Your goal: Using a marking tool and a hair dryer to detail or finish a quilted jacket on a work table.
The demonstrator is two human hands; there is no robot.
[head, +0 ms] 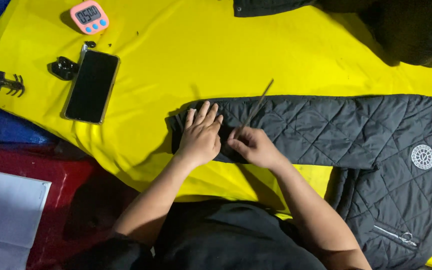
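- a black quilted jacket [356,135] lies spread on a yellow cloth [186,55], one sleeve [296,125] stretched flat toward the left, its cuff end just under the two hands.
- the left hand [200,136] rests palm down on the cuff end of the sleeve, fingers straight and close together, pressing the fabric flat; it grasps nothing.
- the right hand [253,146] sits just beside it on the same sleeve, fingers pinched around the lower end of a thin rod [257,106] that slants up and to the right across the quilting. what sort of tool the rod is cannot be made out; it is blurred.
- as far as can be judged, the work on the sleeve is at an early or middle point: the sleeve is laid out straight and held down, and the rod is at the cuff, but no change in the fabric shows there, and the body of the jacket to the right looks untouched, its round white badge [422,157] and zip pocket [393,235] lying flat.
- away from the hands, near the upper left, a dark phone [92,86] lies face up, with a pink timer [89,16] above it, a small black case [63,68] beside it and a black clip [7,83] further left.
- another dark garment [406,27] lies at the upper right corner, well apart from the hands.
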